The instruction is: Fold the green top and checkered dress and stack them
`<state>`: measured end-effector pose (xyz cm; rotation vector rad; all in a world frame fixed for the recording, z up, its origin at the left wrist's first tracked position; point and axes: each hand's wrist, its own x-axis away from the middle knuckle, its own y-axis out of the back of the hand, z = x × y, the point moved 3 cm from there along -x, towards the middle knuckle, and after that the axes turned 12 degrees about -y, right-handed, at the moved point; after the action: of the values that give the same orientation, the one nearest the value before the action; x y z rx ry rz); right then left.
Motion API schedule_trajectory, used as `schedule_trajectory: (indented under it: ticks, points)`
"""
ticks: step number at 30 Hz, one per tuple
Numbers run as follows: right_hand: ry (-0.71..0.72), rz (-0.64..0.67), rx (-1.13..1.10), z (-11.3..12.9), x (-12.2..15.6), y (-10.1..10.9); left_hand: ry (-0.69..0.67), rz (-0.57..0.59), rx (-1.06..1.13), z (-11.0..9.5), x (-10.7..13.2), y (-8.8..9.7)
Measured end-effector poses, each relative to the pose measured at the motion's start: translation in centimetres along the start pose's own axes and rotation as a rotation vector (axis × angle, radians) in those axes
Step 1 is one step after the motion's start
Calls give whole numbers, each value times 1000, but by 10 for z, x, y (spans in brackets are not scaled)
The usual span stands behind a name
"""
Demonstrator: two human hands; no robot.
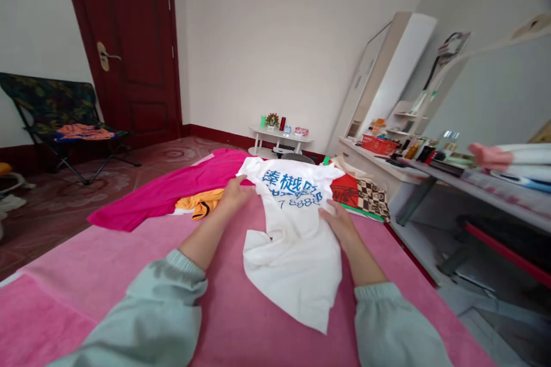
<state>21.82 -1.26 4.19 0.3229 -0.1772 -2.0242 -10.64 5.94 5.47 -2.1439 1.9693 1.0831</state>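
Observation:
A white T-shirt [297,246] with blue printed characters lies spread on the pink blanket [129,275]. My left hand [235,192] rests at the shirt's left shoulder, fingers curled on the fabric's edge. My right hand [338,222] lies flat on the shirt's right side near the print, fingers stretched out. Both arms wear pale green sleeves. The shirt's lower part is rumpled and partly folded.
A magenta garment [172,189], an orange garment [200,203] and red and checkered clothes [361,195] lie beyond the shirt. A cluttered white desk [387,163] stands right, a small white shelf table [279,140] at the wall, a folding chair [64,120] and a dark red door [129,40] left.

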Motion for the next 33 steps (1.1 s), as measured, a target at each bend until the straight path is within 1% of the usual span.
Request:
schedule_trajectory:
  ticks: [2, 4, 6, 8, 9, 10, 12, 14, 16, 18, 19, 20, 21, 22, 24, 25, 26, 27, 29, 31, 33]
  points:
    - [38, -2, 211, -5, 1, 0, -22, 118, -10, -1, 7, -14]
    - [103, -53, 373, 2, 3, 3, -28, 217, -20, -8, 14, -24]
    - [136, -79, 448, 13, 5, 4, 4, 361, -54, -15, 21, -33]
    - [119, -51, 487, 22, 7, 2, 55, 493, -93, -21, 29, -39]
    - [111, -32, 518, 26, 8, 1, 75, 538, -101, -24, 33, -42]
    - [107, -14, 550, 28, 10, -1, 80, 566, -99, -28, 37, -44]
    - [106, 15, 595, 29, 12, -3, 49, 583, -74, -37, 44, -48]
    - [100, 37, 605, 26, 14, -4, -28, 589, -64, -47, 50, -53]
    - [87, 52, 605, 21, 14, -3, -87, 610, -98, -54, 53, -55]
    - [78, 50, 607, 17, 12, -1, -73, 648, -148, -54, 51, -52]
    - [74, 43, 608, 15, 11, 1, -46, 660, -171, -52, 48, -47]
    - [69, 34, 608, 13, 9, 3, -17, 643, -201, -50, 42, -39]
    - [63, 22, 609, 11, 7, 4, -5, 587, -246, -47, 35, -29]
    - [54, 6, 615, 9, 5, 7, -5, 501, -301, -43, 28, -17]
    - [27, -28, 640, 4, 2, 11, -6, 274, -430, -36, 14, 10]
    - [13, -44, 656, 1, 1, 13, 6, 178, -475, -31, 9, 21]
    - [0, -56, 669, -2, 1, 14, 18, 107, -505, -26, 7, 30]
    - [-9, -61, 679, -6, 1, 15, 33, 67, -515, -20, 5, 36]
    - [-19, -53, 694, -12, 3, 16, 53, 35, -512, -8, 6, 40]
    - [-15, -36, 713, -16, 4, 16, 73, 44, -495, 3, 10, 36]
    - [-15, -21, 736, -16, 6, 15, 116, 93, -482, 9, 13, 30]
